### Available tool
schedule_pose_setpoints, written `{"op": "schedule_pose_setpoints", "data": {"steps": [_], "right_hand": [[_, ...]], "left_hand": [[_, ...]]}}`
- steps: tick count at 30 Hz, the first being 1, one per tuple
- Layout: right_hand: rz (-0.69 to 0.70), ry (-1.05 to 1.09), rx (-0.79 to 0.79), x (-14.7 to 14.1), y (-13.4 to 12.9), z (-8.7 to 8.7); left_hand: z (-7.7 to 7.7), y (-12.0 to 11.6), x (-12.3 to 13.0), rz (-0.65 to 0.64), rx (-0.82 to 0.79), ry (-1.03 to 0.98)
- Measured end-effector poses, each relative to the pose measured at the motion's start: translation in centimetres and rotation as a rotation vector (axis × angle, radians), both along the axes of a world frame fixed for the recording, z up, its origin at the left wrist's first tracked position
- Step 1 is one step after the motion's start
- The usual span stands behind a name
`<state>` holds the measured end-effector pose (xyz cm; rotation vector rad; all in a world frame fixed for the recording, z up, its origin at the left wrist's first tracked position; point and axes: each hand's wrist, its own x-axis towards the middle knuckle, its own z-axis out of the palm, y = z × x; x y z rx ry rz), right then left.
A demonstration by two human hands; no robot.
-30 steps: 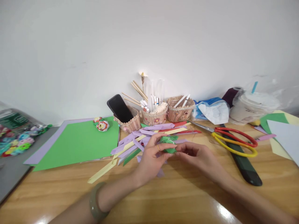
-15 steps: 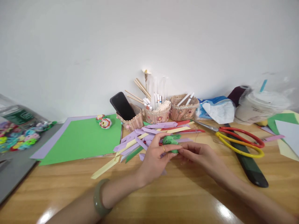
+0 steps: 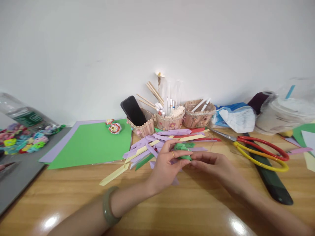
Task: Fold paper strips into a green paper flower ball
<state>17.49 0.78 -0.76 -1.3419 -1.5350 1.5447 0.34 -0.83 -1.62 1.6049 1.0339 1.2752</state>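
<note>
My left hand (image 3: 165, 166), with a ring and a bangle on the wrist, is closed around a small green folded paper piece (image 3: 183, 150). The piece is held just above the wooden table, its underside hidden by fingers. At its right edge, my right hand (image 3: 216, 166) is closed in a pinch, thumb and forefinger meeting the paper close to my left thumb. Behind and left of both hands lies a loose pile of folded paper strips (image 3: 140, 150) in purple, yellow, red and green.
Scissors (image 3: 261, 154) with red and yellow handles rest over a dark green flat object (image 3: 273, 183) on the right. Three small baskets (image 3: 171, 123) stand by the wall, one holding a phone (image 3: 133, 110). Green paper (image 3: 91, 146) bears two rolled paper pieces (image 3: 115, 128).
The whole view has shifted slightly, so things appear a little farther right. Both hands stay on the green paper piece, with only small finger movement.
</note>
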Motion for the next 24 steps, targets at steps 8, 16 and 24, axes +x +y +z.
{"op": "schedule_pose_setpoints", "data": {"steps": [8, 16, 24], "right_hand": [[-0.003, 0.071, -0.125, 0.0, 0.2, 0.2], [-0.068, -0.020, 0.093, -0.5, -0.5, 0.9], [0.004, -0.121, 0.158, -0.3, -0.3, 0.6]], "left_hand": [[0.0, -0.3, 0.1, 0.010, 0.104, 0.041], [0.0, -0.3, 0.1, -0.004, 0.061, 0.008], [-0.1, -0.3, 0.1, -0.010, -0.018, -0.001]]}}
